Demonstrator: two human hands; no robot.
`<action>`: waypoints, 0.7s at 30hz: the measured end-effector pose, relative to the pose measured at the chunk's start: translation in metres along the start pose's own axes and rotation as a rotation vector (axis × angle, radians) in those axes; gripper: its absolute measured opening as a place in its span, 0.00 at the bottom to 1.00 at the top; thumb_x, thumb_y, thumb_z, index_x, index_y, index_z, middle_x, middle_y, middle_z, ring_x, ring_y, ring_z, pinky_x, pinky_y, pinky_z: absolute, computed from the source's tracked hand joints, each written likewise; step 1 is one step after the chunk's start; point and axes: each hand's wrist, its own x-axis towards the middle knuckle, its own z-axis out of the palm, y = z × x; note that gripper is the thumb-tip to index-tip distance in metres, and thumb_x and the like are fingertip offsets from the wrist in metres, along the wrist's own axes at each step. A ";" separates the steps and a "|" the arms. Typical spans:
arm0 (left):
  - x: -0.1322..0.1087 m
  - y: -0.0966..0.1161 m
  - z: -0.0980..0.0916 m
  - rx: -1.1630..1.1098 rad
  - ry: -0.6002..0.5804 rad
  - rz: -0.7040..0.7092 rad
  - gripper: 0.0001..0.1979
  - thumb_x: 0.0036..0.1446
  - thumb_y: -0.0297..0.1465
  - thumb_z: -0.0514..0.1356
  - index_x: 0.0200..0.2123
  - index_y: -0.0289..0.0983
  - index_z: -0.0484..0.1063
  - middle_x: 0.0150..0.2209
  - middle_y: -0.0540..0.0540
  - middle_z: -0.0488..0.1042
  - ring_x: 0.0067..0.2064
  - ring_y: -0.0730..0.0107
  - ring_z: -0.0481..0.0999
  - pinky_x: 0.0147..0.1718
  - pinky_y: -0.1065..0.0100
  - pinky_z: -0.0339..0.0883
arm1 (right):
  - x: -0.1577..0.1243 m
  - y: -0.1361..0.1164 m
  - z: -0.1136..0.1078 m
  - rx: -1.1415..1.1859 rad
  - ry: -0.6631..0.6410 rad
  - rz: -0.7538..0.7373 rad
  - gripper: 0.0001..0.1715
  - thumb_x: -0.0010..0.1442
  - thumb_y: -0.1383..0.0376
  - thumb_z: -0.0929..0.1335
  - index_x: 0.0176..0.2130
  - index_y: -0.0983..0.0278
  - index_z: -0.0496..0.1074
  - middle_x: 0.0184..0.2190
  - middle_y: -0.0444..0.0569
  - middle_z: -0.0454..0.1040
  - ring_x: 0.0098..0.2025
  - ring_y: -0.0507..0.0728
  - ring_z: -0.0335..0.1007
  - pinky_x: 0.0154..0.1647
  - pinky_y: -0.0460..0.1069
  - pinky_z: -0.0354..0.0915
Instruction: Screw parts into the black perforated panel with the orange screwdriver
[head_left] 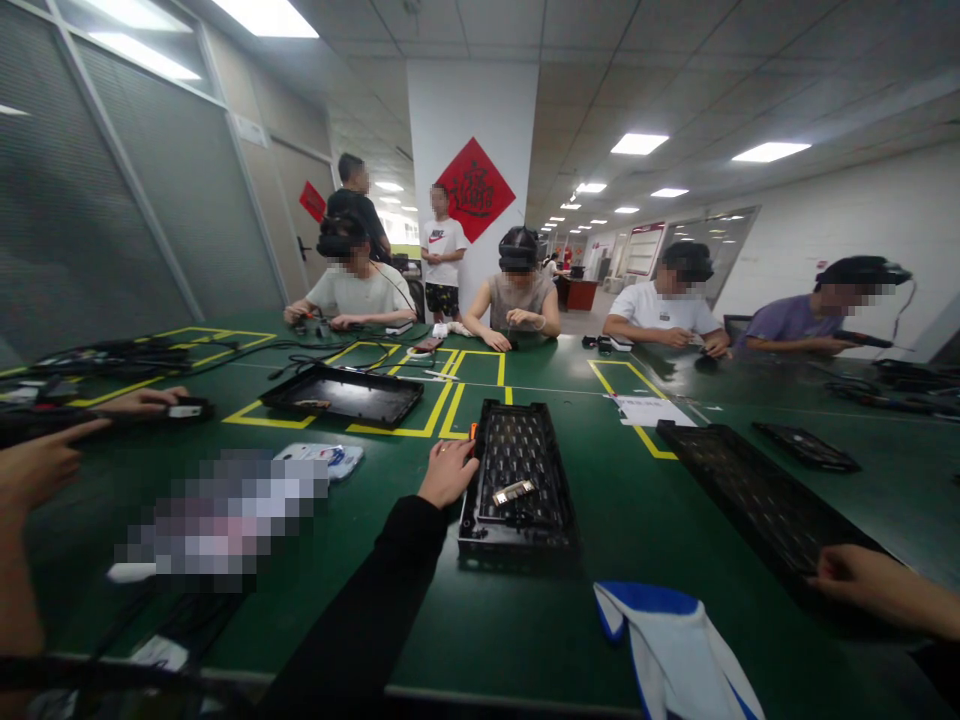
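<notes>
My left hand [448,470], in a long black sleeve, reaches forward over the green table [615,500]. Its fingers are curled against the left rim of a black perforated tray [551,480] that lies flat in front of me. One finger wears a ring. A small metal part [514,491] lies inside the tray, and a small orange thing [472,431] shows just beyond my fingertips. My right hand is out of view.
A blue-and-white cloth [675,650] lies near me. A co-worker's bare hand [847,575] rests on a long black tray [750,490] to the right, and another person's hands [45,455] are at the left. A phone [322,458], a far tray [345,393] and cables also lie there. Several seated people face me.
</notes>
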 end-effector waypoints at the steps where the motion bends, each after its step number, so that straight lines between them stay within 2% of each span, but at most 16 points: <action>1: 0.000 0.000 0.000 -0.003 0.000 0.001 0.20 0.56 0.35 0.45 0.49 0.40 0.65 0.51 0.47 0.67 0.53 0.67 0.61 0.56 0.59 0.43 | -0.001 -0.003 -0.002 0.002 -0.026 -0.010 0.11 0.41 0.56 0.66 0.20 0.61 0.69 0.23 0.52 0.74 0.29 0.63 0.70 0.32 0.56 0.62; 4: -0.001 0.000 0.000 -0.003 -0.005 -0.006 0.20 0.56 0.35 0.44 0.49 0.40 0.65 0.51 0.47 0.67 0.53 0.67 0.61 0.56 0.59 0.43 | -0.006 -0.010 -0.010 0.050 -0.122 -0.048 0.11 0.41 0.55 0.66 0.21 0.60 0.71 0.25 0.51 0.74 0.31 0.63 0.70 0.34 0.55 0.62; 7: -0.001 0.001 -0.001 0.008 0.000 -0.010 0.20 0.56 0.36 0.45 0.49 0.40 0.65 0.51 0.47 0.67 0.54 0.66 0.60 0.56 0.59 0.43 | -0.009 -0.011 -0.013 0.104 -0.187 -0.089 0.15 0.46 0.52 0.64 0.23 0.59 0.72 0.26 0.50 0.74 0.31 0.62 0.70 0.34 0.54 0.62; 10: -0.001 0.003 -0.003 0.015 -0.003 -0.016 0.20 0.56 0.35 0.45 0.49 0.41 0.65 0.52 0.48 0.66 0.54 0.66 0.60 0.56 0.59 0.43 | -0.008 -0.008 -0.010 0.092 -0.173 -0.094 0.17 0.48 0.50 0.64 0.25 0.59 0.72 0.26 0.50 0.74 0.31 0.61 0.69 0.32 0.53 0.61; 15: -0.003 0.007 -0.009 0.010 0.062 -0.041 0.19 0.59 0.34 0.41 0.45 0.44 0.68 0.47 0.50 0.70 0.51 0.68 0.63 0.55 0.60 0.43 | -0.004 -0.006 -0.004 0.094 -0.091 -0.084 0.12 0.44 0.55 0.66 0.24 0.60 0.70 0.25 0.50 0.74 0.30 0.61 0.69 0.32 0.53 0.62; 21: -0.003 0.006 -0.010 0.068 0.085 -0.079 0.14 0.55 0.36 0.50 0.44 0.44 0.69 0.44 0.47 0.72 0.49 0.63 0.64 0.50 0.59 0.50 | -0.003 -0.010 -0.009 0.167 -0.141 -0.021 0.12 0.43 0.55 0.66 0.23 0.61 0.71 0.24 0.51 0.74 0.29 0.61 0.71 0.29 0.52 0.63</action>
